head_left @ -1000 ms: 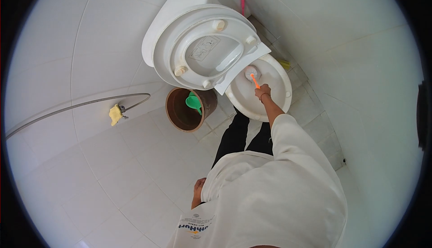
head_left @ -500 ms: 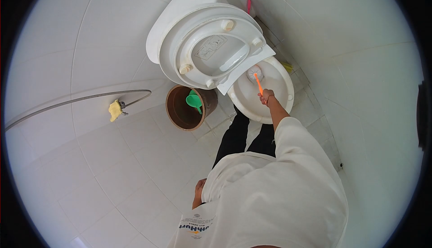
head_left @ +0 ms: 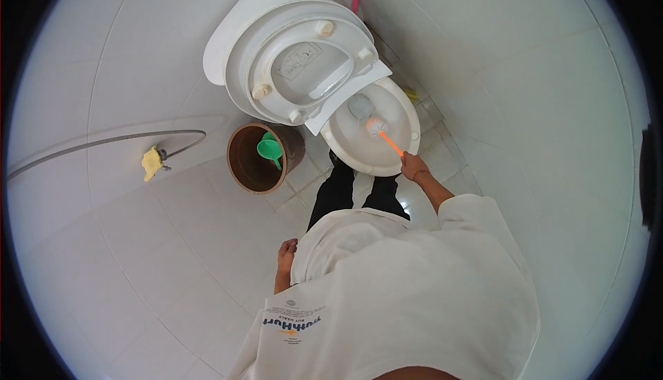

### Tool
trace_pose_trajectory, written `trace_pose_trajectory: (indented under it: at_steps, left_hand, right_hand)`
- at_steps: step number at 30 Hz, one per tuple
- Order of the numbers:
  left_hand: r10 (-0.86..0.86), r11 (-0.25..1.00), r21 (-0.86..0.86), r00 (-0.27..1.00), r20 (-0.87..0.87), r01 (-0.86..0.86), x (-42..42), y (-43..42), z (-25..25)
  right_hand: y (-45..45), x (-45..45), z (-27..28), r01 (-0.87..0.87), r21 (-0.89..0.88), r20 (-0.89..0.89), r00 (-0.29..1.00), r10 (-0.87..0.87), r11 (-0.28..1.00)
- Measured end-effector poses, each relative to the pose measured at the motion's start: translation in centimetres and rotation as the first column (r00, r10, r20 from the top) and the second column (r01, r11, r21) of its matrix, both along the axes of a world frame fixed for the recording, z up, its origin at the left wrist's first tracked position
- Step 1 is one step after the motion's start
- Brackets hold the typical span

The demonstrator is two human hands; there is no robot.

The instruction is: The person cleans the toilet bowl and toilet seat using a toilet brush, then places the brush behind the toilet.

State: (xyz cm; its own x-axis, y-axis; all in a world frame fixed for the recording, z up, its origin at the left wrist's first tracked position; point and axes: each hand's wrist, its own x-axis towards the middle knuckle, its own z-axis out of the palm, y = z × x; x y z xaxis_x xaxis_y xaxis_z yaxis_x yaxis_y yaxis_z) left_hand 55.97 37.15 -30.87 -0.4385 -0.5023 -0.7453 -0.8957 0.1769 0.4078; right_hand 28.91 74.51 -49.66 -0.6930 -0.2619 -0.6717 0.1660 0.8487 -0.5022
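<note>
My right hand (head_left: 414,166) is closed around the orange handle of a toilet brush (head_left: 391,142). The brush's round bristle head lies against the inner wall of the white toilet bowl (head_left: 334,138), on the side towards me. Raised behind the bowl are the toilet seat and lid (head_left: 262,69), leaning back on the cistern (head_left: 224,38). At my left side hangs my left hand (head_left: 286,252), beside the hem of my white shirt. Its fingers are loosely curled and nothing shows in them.
Left of the toilet stands a brown bucket (head_left: 238,166) with a green dipper (head_left: 269,149) inside. A yellow cloth (head_left: 150,164) hangs on the wall by a grey hose (head_left: 103,140). Behind the toilet are a pink object (head_left: 356,2) and something yellow (head_left: 412,95), both partly hidden.
The brush head has come from the bowl's drain end towards me, onto the near inner wall. My right hand has moved to the bowl's right rim. The whole view has shifted slightly.
</note>
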Motion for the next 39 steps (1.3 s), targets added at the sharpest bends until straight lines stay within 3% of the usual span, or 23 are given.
trace_pose_trajectory:
  at_steps: [3, 6, 9, 11, 12, 14, 16, 17, 18, 21, 23, 25, 27, 28, 29, 32, 33, 35, 39]
  left_hand:
    - [0.105, 0.994, 0.021, 0.994, -0.027, -0.104, -2.5, 0.5, -0.4]
    - [0.064, 0.998, -0.005, 0.992, -0.112, -0.065, -3.0, -0.1, -1.0]
    - [-0.182, 0.976, -0.159, 0.964, -0.194, 0.152, -7.1, -2.4, -0.3]
    - [-0.148, 0.978, -0.196, 0.886, -0.439, 0.066, -11.6, -5.1, 0.4]
    - [-0.091, 0.987, -0.16, 0.788, -0.609, -0.01, -16.1, -3.8, 3.9]
    - [-0.428, 0.853, -0.513, 0.696, -0.576, 0.1, -23.3, -5.4, 8.6]
    - [-0.597, 0.714, -0.7, 0.539, -0.594, 0.02, -30.2, -6.8, 13.1]
    - [-0.626, 0.683, -0.73, 0.511, -0.589, -0.006, -33.7, -6.0, 16.7]
    - [-0.703, 0.621, -0.782, 0.404, -0.586, -0.053, -37.0, -5.5, 19.6]
    - [-0.851, 0.485, -0.86, 0.141, -0.506, -0.159, -45.9, -5.3, 25.6]
    - [-0.944, 0.296, -0.914, 0.063, -0.325, -0.277, -51.6, -6.6, 27.7]
    - [-0.977, 0.188, -0.921, 0.036, -0.212, -0.341, -57.1, -7.6, 29.6]
    - [-0.978, 0.051, -0.981, 0.191, -0.088, -0.189, -59.7, -5.2, 32.3]
    - [-0.973, -0.063, -0.975, 0.229, 0.013, -0.212, -61.1, -5.3, 32.9]
    - [-0.957, -0.176, -0.957, 0.268, 0.112, -0.229, -62.3, -5.7, 33.4]
    - [-0.902, -0.294, -0.944, 0.372, 0.221, -0.151, -65.2, -6.9, 34.4]
    - [-0.895, -0.319, -0.929, 0.382, 0.23, -0.188, -66.3, -7.5, 34.2]
    - [-0.878, -0.371, -0.893, 0.408, 0.249, -0.254, -68.1, -8.9, 33.6]
    - [-0.878, -0.474, -0.754, 0.312, 0.363, -0.454, -70.1, -10.7, 32.8]
  right_hand:
    - [0.3, 0.3, -0.3, 0.059, -0.167, -0.16, 0.983, -0.086, 0.984]
    - [-0.1, -0.3, 2.8, 0.119, -0.085, -0.133, 0.983, -0.129, 0.989]
    - [-0.3, -0.7, 0.1, 0.157, -0.102, -0.143, 0.975, -0.171, 0.982]
    - [-0.9, -1.8, 3.3, 0.122, -0.11, -0.128, 0.982, -0.136, 0.986]
    - [-0.9, -1.9, 4.7, 0.104, -0.11, -0.119, 0.986, -0.117, 0.989]
    - [-0.8, -1.5, 1.9, 0.111, -0.09, -0.141, 0.982, -0.123, 0.99]
    - [-0.6, -1.2, 1.0, 0.097, -0.114, -0.178, 0.977, -0.116, 0.989]
    - [-0.6, -1.0, 1.2, 0.069, -0.145, -0.206, 0.974, -0.098, 0.987]
    - [-0.5, -0.4, 1.6, 0.035, -0.174, -0.228, 0.971, -0.075, 0.984]
    - [-0.6, 1.6, 1.5, 0.116, -0.19, -0.204, 0.967, -0.154, 0.975]
    - [-0.8, 2.5, 1.7, 0.154, -0.188, -0.187, 0.964, -0.19, 0.97]
    - [-0.8, 4.2, 1.8, 0.177, -0.247, -0.206, 0.951, -0.23, 0.953]
    - [-0.5, 5.5, 1.2, 0.216, -0.36, -0.207, 0.93, -0.304, 0.908]
    - [-0.3, 5.5, 1.0, 0.244, -0.408, -0.177, 0.924, -0.338, 0.88]
    - [0.0, 5.1, 2.7, 0.45, -0.359, 0.148, 0.892, -0.427, 0.817]
    - [0.7, 2.9, 9.4, 0.692, -0.363, 0.29, 0.72, -0.631, 0.624]
    - [1.1, 2.6, 9.2, 0.66, -0.412, 0.175, 0.734, -0.656, 0.628]
    - [1.5, 0.1, 10.7, 0.688, -0.472, 0.16, 0.681, -0.715, 0.551]
    - [1.7, -7.8, 11.4, 0.694, -0.511, 0.083, 0.627, -0.775, 0.507]
